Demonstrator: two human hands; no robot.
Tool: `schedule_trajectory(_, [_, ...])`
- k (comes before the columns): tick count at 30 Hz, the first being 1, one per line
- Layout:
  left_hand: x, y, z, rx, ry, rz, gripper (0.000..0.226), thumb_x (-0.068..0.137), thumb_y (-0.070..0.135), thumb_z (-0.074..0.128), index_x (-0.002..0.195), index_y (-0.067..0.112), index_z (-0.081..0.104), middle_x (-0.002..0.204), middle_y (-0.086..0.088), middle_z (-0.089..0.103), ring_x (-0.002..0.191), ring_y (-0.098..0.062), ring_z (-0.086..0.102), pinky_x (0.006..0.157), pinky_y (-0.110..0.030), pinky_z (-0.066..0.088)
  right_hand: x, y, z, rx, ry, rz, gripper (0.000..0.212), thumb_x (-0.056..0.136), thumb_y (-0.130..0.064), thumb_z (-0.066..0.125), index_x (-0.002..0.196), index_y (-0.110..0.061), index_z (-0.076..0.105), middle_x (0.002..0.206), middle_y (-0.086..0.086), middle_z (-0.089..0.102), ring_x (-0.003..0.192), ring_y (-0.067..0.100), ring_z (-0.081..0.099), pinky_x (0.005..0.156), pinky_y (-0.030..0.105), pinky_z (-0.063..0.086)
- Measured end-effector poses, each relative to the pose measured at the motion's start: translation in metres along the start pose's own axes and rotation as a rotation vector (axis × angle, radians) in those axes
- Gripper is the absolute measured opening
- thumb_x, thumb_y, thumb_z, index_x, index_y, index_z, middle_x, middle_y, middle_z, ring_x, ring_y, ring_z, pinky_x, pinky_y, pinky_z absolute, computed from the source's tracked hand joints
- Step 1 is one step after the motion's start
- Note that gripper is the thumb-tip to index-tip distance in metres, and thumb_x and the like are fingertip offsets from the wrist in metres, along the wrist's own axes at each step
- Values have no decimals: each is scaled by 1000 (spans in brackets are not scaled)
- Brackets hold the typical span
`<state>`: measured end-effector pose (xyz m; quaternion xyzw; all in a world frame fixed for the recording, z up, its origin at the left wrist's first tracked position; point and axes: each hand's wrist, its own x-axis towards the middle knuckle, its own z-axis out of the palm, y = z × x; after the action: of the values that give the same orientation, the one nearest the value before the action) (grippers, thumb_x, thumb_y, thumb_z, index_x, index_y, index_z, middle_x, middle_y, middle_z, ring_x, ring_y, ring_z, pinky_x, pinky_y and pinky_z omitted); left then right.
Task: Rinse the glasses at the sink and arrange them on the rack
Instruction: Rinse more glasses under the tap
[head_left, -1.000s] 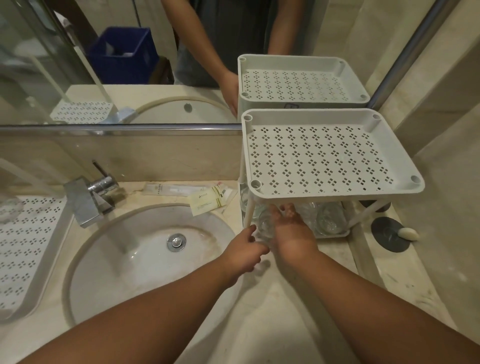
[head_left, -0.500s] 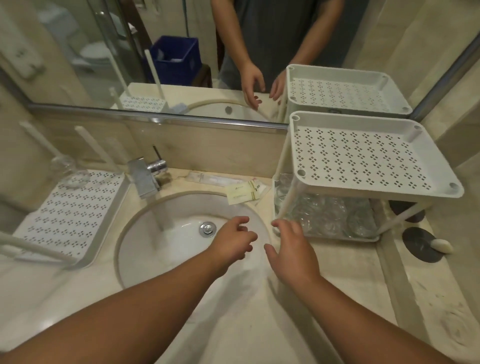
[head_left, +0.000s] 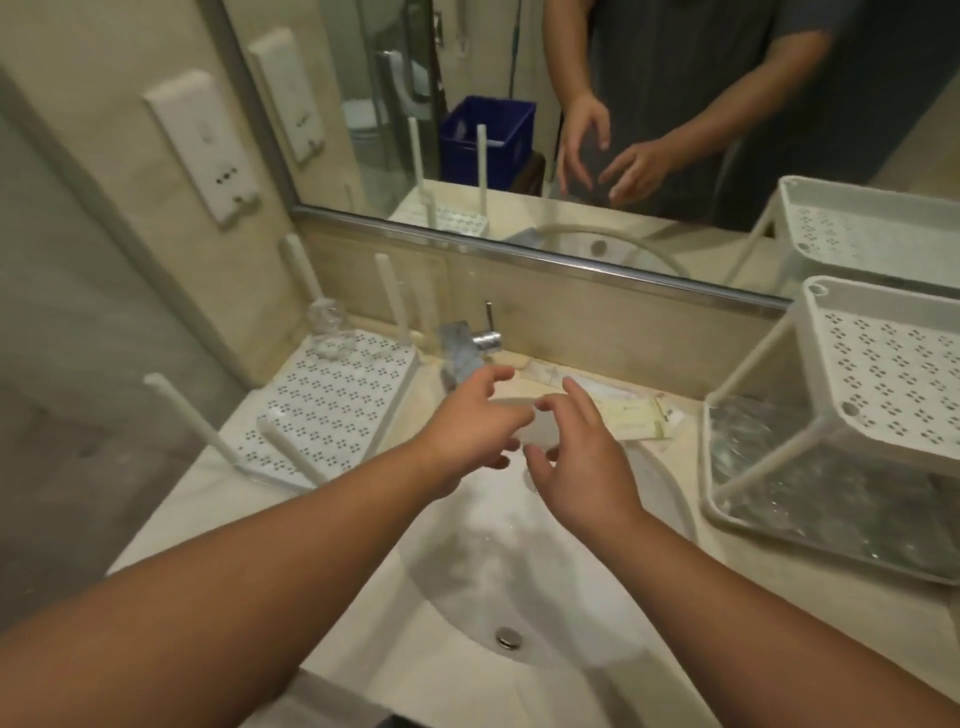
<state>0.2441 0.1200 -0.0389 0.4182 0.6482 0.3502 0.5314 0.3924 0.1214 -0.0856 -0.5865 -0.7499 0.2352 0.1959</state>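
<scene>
- Landmark: sink (head_left: 519, 587), basin at centre of the counter; every place below is reckoned from it.
- Left hand (head_left: 475, 428) and right hand (head_left: 582, 457): both over the back of the sink, just before the faucet (head_left: 460, 353); fingers curled toward each other round a faint clear shape, probably a glass (head_left: 535, 423) (too blurred to be sure); whether either hand truly grips it, I cannot tell.
- Water: no stream visible from the faucet; rinsing judged not yet begun on this piece.
- Rack, left of sink (head_left: 332, 410): white perforated tray with upright pegs; one clear glass item (head_left: 327, 332) at its far corner, the rest bare.
- Two-tier shelf, right of sink (head_left: 883, 374): lower tier crowded with glasses (head_left: 821, 499) (count indistinct); top tier bare.
- Progress, as a judgement: early; roughly one item racked, most of the stock unrinsed.
</scene>
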Motion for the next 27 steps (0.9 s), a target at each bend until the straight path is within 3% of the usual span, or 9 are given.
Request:
schedule_trajectory(4, [7,18,-59,11,49,85,47,87,22,66,127,39,50,97,24,48,85,-24,72,72,-43,61,31,-53,18,-21,-12,-68,41,88,-27,64,125,-32,46,164,-8,14,76,21,67,76,37,53])
schedule_trajectory(7, [16,25,-104,66,94,99,49,87,23,67,131,37,50,90,26,45,87,-24,73,72,-43,61,59,-87,32,-63,-23,-130,47,88,-28,65,130,-32,45,164,-6,13,90,27,69,78,39,53])
schedule_trajectory(11, [32,23,-157,80,143,94,52,88,23,65,137,31,49,99,18,49,90,-23,71,75,-42,61,93,-122,52,-142,-11,-217,52,88,-28,65,136,-30,45,162,-1,23,113,30,61,79,37,51])
schedule_trajectory(14, [43,13,-187,34,172,65,48,90,20,64,136,25,51,112,8,53,91,-24,71,70,-35,58,113,-144,69,-146,10,-285,51,86,-25,66,133,-26,48,140,0,50,114,28,59,80,34,46])
schedule_trajectory(16, [49,5,-203,-14,180,39,42,91,19,63,132,23,53,110,6,57,83,-21,71,64,-31,56,125,-157,80,-151,0,-281,50,86,-25,67,133,-25,49,133,2,57,112,26,61,80,34,46])
schedule_trajectory(21, [66,-9,-237,-184,232,-29,34,92,18,60,126,21,57,114,-5,64,77,-17,68,60,-29,53,154,-180,106,-209,-84,-282,50,87,-30,66,134,-25,49,132,2,56,114,25,59,87,36,49])
schedule_trajectory(27, [84,-26,-250,-255,282,-47,27,92,15,58,117,25,58,110,-1,65,76,-16,66,66,-32,52,191,-196,133,-282,-230,-346,62,87,-27,66,143,-24,41,141,5,50,122,27,54,96,40,47])
